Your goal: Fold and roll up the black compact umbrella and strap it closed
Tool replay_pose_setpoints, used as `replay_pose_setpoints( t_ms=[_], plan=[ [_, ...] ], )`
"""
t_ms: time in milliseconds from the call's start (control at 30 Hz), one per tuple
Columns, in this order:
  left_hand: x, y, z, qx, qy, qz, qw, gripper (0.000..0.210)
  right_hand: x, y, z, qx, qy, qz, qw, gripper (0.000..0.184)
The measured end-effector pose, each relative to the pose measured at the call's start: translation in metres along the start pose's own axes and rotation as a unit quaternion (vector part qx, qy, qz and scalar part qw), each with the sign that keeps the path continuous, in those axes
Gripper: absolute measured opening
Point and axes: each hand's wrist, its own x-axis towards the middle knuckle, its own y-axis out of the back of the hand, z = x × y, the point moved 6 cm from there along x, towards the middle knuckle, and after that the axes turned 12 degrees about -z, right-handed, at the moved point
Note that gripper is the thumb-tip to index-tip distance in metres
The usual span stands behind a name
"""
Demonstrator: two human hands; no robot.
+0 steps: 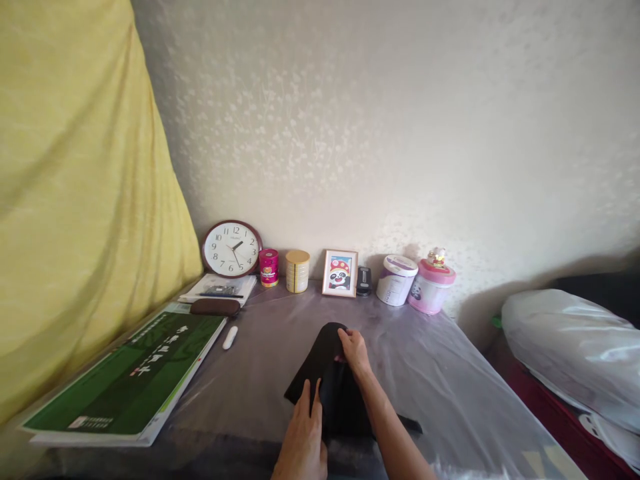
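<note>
A black, flat, foldable item (313, 357) with a rounded far end lies at the front middle of the table. I cannot make out its exact kind. A narrow black strap (411, 424) sticks out from it to the right, partly behind my forearm. My right hand (354, 350) grips its upper right edge near the rounded end, the fingers closed over it. Lower down, my left hand (303, 427) holds a raised fold of it between thumb and fingers. Both hands and the right forearm cover part of the black item.
Left stand a green book (135, 373), a brown case (215, 307) and a small white object (231, 337). Along the wall are a clock (233, 249), a pink can (269, 268), a yellow-lidded can (298, 272), a picture frame (340, 273) and two tubs (397, 281). A plastic-wrapped bundle (570, 347) sits right.
</note>
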Motion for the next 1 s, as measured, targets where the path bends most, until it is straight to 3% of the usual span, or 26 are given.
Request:
replay_pose_setpoints(
  t_ms=[133,333,433,567,700,800,867,933,1000],
  plan=[
    [-0.001,-0.002,-0.003,0.032,0.013,-0.023,0.999,0.079,0.005,-0.012,0.003,0.004,-0.009,-0.020,1.000,0.022],
    [0.001,-0.007,-0.007,0.052,-0.013,-0.003,0.999,0.076,0.007,-0.022,0.005,-0.010,-0.005,-0.055,0.998,0.020],
    [0.000,-0.009,-0.012,0.037,-0.021,0.024,0.999,0.075,0.003,-0.025,0.002,-0.028,0.018,-0.080,0.996,0.015],
    [-0.003,-0.014,-0.026,0.009,-0.046,0.067,0.997,0.070,-0.011,-0.028,-0.011,-0.135,0.092,-0.109,0.980,0.013],
    [-0.011,-0.009,-0.033,0.044,-0.062,0.145,0.987,0.062,-0.025,-0.029,-0.022,-0.220,0.148,-0.108,0.958,0.013],
    [-0.020,0.007,-0.016,0.121,-0.069,0.228,0.964,0.057,-0.032,-0.031,-0.027,-0.254,0.190,-0.108,0.942,0.015],
    [-0.023,0.012,0.005,0.168,-0.101,0.248,0.949,0.068,-0.036,-0.034,-0.028,-0.267,0.211,-0.117,0.933,0.017],
    [-0.021,0.015,0.015,0.187,-0.075,0.258,0.945,0.081,-0.040,-0.035,-0.029,-0.282,0.236,-0.119,0.922,0.018],
    [-0.017,0.012,0.018,0.192,-0.049,0.249,0.948,0.081,-0.046,-0.035,-0.030,-0.300,0.267,-0.117,0.908,0.018]
  ],
)
